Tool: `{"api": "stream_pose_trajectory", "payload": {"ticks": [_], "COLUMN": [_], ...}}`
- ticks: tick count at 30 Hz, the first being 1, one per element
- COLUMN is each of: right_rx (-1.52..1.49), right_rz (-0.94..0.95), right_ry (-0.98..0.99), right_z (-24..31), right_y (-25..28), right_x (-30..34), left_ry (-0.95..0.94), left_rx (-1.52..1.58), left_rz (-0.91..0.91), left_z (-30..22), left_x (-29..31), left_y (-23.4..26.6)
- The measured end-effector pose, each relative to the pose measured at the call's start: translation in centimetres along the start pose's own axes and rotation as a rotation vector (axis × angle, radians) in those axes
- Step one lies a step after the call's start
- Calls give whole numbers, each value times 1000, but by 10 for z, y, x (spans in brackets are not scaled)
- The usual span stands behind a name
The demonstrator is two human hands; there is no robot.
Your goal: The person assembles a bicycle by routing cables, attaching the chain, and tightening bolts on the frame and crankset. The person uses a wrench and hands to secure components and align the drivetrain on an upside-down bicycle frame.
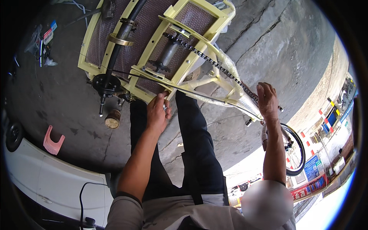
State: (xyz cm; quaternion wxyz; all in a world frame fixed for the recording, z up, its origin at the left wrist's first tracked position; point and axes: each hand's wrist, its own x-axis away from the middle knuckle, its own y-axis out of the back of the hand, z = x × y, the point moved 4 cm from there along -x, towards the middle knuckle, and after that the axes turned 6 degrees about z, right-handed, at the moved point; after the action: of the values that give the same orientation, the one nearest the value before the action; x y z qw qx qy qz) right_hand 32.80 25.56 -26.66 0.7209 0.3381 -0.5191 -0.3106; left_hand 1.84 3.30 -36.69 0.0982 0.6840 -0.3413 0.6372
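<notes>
A pale yellow metal tricycle frame (168,23), partly covered in clear wrap, lies before me. My left hand (157,113) is closed below its near crossbar, and a bit of shiny metal (165,108) shows between the fingers; most of that piece is hidden. At the narrow end of the frame, my right hand (267,100) is bent over the end of the chain (222,69). The chain runs from there to a sprocket on a metal hub shaft (168,53). A black cable (184,90) crosses the frame beneath it.
A black axle (112,61) with a brass-coloured ring lies across the frame's left part. A round block (112,119) stands below its end. A hammer (109,8) rests at the top left. A pink U-shaped part (53,140), a white vehicle (57,180) and a spoked wheel (295,149) are around me.
</notes>
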Motion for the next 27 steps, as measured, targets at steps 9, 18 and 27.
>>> {"api": "stream_pose_trajectory", "payload": {"ticks": [9,18,27], "right_rx": [-216,-262,-473], "right_rz": [-42,426,600], "right_ry": [-158,-116,-33], "right_z": [50,49,54], "right_y": [-19,-48,-81], "right_x": [104,-91,-110], "left_ry": [-179,-647,-290], "left_rx": [-362,-1158,-1433], "left_rz": [-73,143,182], "left_z": [-20,-26,-3], "left_x": [23,14,-27], "left_y": [-13,-85,-113]}}
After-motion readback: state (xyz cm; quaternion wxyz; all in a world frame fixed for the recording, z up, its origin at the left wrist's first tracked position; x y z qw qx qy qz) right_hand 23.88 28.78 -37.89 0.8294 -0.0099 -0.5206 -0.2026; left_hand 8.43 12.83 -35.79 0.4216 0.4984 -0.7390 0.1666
